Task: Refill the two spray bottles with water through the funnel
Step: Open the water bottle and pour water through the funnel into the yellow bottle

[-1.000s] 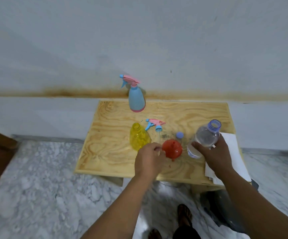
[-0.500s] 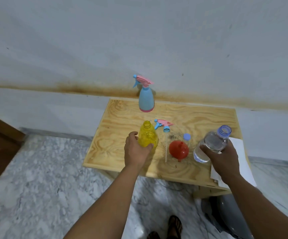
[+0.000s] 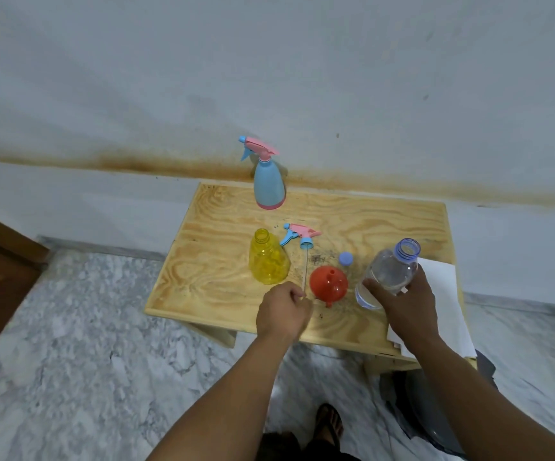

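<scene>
Plywood table (image 3: 202, 294): low, set against a stained wall.
Yellow spray bottle (image 3: 268, 261): upright, neck open, near the table's middle.
Trigger head (image 3: 299, 235): lying just beside the yellow bottle, its dip tube running toward the near edge.
Blue spray bottle (image 3: 268, 184): upright at the far edge, head fitted.
Funnel (image 3: 329, 283): red, wide end down, between the two hands.
Left hand (image 3: 282, 311): fingers curled, pinching the dip tube's near end.
Right hand (image 3: 405, 304): fingers wrapped round an uncapped, tilted water bottle (image 3: 389, 271).
Bottle cap (image 3: 346, 258): blue, beyond the funnel.
</scene>
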